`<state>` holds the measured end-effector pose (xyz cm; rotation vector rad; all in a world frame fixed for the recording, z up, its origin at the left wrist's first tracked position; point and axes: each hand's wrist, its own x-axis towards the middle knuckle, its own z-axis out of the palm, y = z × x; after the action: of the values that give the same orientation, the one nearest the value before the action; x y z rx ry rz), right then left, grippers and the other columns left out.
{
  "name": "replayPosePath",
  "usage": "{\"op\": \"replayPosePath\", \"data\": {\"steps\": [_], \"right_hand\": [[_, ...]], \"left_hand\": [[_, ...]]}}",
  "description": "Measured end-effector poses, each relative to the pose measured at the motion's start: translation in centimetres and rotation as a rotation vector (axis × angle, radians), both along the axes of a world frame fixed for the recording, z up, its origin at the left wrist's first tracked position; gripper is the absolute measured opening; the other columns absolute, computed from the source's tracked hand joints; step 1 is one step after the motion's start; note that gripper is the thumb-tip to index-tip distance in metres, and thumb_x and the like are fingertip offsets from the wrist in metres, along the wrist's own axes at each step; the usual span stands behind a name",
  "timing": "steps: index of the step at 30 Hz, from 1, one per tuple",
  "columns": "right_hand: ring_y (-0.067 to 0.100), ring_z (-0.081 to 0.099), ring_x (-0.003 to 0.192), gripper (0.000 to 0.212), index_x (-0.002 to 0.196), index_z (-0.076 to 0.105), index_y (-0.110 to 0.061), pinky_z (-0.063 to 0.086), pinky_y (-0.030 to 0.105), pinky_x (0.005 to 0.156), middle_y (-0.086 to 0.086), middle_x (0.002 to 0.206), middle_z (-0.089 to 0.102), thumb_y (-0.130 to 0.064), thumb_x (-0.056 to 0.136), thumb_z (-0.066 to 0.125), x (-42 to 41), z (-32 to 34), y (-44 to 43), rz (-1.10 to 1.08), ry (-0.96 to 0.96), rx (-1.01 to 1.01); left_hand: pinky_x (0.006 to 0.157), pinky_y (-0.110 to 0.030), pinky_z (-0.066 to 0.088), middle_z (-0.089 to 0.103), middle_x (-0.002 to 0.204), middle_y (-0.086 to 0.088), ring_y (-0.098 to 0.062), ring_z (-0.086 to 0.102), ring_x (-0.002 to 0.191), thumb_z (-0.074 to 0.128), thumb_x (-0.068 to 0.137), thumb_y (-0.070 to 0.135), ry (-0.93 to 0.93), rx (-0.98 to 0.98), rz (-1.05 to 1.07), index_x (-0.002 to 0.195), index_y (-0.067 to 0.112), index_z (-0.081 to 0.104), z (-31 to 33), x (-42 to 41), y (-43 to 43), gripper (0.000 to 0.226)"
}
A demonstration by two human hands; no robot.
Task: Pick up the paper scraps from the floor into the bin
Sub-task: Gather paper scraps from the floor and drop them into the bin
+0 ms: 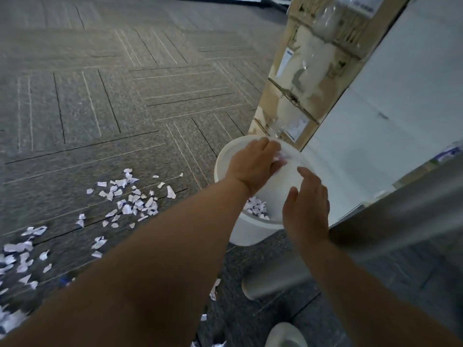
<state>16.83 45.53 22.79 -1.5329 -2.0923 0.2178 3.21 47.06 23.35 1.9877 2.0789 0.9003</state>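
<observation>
- While the left grip (253, 166) hangs over the bin (250, 234), blur hides whether it pinches anything.
- The right grip (307, 209), just beside it, is spread and empty.
- Beneath them some paper scraps (256, 209) lie in the bin; most litter the floor (150, 108) well left.
- Likely feather-light, limp, clingy on carpet: pinch bunches from their edges.

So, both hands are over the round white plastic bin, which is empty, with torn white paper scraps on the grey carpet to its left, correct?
No: the round white plastic bin is not empty; the head view shows torn paper scraps in its bottom. The left hand and right hand are over it, with more scraps on the grey carpet to its left.
</observation>
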Motion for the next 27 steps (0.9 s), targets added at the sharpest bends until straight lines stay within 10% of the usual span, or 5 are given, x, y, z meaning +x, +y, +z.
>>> {"op": "replayPosePath", "data": {"steps": [5, 17, 23, 27], "right_hand": [[0.033, 0.051, 0.114, 0.046, 0.127, 0.046, -0.009, 0.042, 0.052, 0.095, 0.016, 0.126, 0.054, -0.003, 0.083, 0.061, 0.4, -1.2, -0.8, 0.044, 0.016, 0.031], [0.027, 0.045, 0.113, 0.042, 0.123, 0.044, -0.015, 0.035, 0.038, 0.093, 0.013, 0.123, 0.058, -0.019, 0.081, 0.050, -3.9, -9.3, -7.3, 0.638, -0.168, 0.180], [0.035, 0.049, 0.119, 0.049, 0.130, 0.042, -0.013, 0.042, 0.050, 0.098, 0.017, 0.131, 0.052, -0.025, 0.082, 0.042, -3.4, -19.3, -11.3, 0.526, -0.234, -0.267], [0.026, 0.015, 0.140, 0.056, 0.144, 0.022, -0.012, 0.017, 0.038, 0.115, 0.011, 0.153, 0.019, -0.025, 0.095, 0.044, -1.6, -25.5, -13.6, 0.328, -0.262, -0.563]], "left_hand": [[0.114, -0.051, 0.001, 0.015, 0.155, -0.001, -0.021, 0.002, 0.143, 0.024, 0.095, 0.050, 0.114, -0.269, -0.032, 0.146, 0.026, 0.010, -3.9, -1.6, -2.1, 0.059], [0.105, -0.059, 0.027, 0.030, 0.147, -0.019, -0.038, 0.032, 0.134, 0.025, 0.085, 0.053, 0.073, -0.305, 0.183, 0.138, 0.016, 0.032, -13.0, -7.3, -13.7, 0.065], [0.116, -0.047, 0.001, -0.002, 0.156, -0.007, -0.024, -0.005, 0.143, 0.029, 0.094, 0.050, 0.027, -0.613, 0.284, 0.147, 0.021, 0.008, -21.0, -9.3, -23.4, 0.064], [0.114, -0.049, 0.000, -0.010, 0.156, -0.003, -0.015, -0.021, 0.136, -0.005, 0.070, 0.068, 0.040, -0.739, 0.240, 0.147, 0.024, 0.001, -26.6, -9.0, -28.0, 0.089]]}}
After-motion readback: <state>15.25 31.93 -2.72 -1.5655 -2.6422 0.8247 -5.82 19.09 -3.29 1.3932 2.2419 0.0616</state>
